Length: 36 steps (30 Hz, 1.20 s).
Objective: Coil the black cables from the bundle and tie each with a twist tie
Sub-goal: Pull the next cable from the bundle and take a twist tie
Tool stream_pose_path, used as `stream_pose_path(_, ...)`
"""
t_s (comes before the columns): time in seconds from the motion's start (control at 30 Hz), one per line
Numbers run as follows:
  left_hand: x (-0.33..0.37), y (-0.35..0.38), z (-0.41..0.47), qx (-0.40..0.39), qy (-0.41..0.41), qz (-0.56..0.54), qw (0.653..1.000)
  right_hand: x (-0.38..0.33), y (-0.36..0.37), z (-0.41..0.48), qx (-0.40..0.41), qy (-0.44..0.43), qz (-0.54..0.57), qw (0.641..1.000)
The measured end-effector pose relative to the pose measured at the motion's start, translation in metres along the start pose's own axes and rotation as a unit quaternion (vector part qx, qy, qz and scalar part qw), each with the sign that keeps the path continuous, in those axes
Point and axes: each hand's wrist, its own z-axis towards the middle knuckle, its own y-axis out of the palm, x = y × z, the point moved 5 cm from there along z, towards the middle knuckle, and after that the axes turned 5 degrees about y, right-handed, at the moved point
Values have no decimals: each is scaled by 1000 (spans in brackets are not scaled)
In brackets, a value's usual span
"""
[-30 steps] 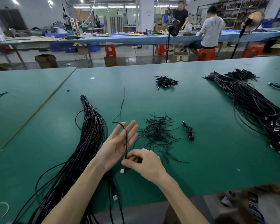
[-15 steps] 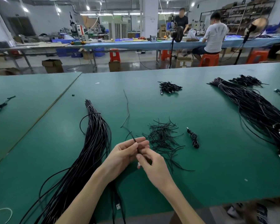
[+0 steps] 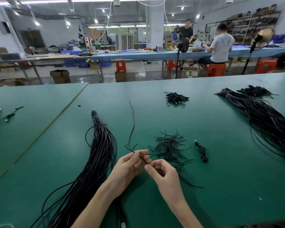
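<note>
The left hand (image 3: 130,167) and right hand (image 3: 163,173) both pinch one cable (image 3: 134,124), so coiling is probably beginning; next it needs loops, then a tie (image 3: 169,145) from just beyond the right hand.

One head-worn, wide-angle view looks forward and down from the near edge of the green worktop (image 3: 220,170). The left hand (image 3: 128,167) and right hand (image 3: 163,174) are close beneath, and the far edge is high in the frame.

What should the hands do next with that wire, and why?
Probably wind a loop. The left hand and right hand both pinch one black cable, but most of it lies uncoiled on the green table, so tying seems too early.
</note>
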Motion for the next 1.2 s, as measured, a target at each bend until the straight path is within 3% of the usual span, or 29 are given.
stream_pose_path(0.13, 3, -9, -4, 98, 66, 123, 985, -2, -9, -2, 65, -14, 32, 997)
stream_pose_path(0.23, 15, -14, -11, 150, 158, 250, 944, 1, -14, -3, 107, -8, 28, 994)
stream_pose_path(0.33, 27, 0, -12, 101, 247, 432, 862, 1, -11, -3, 90, -2, 24, 996)
stream_pose_path(0.4, 21, 15, -11, 15, 249, 495, 832, 0, -9, -3, 71, -8, 26, 997)
stream_pose_path(0.53, 3, 26, -9, -80, 164, 417, 890, -3, -10, -3, 49, -29, 54, 997)
stream_pose_path(0.67, 7, 6, -6, -13, 133, 328, 935, -2, -7, 0, 39, -21, 68, 997)
stream_pose_path(0.8, 8, -4, -5, 2, 64, 131, 989, 2, 8, 2, -34, -23, -43, 998)
stream_pose_path(0.93, 7, 2, -7, -43, 10, 1, 999, 7, 22, -2, -115, -37, -184, 975)
stream_pose_path(1.13, 12, 8, -13, -92, -33, -128, 987, 10, 28, -5, -165, -18, -266, 950)
stream_pose_path(1.2, 14, 6, -15, -106, -40, -158, 981, 10, 27, -4, -151, -14, -239, 959)
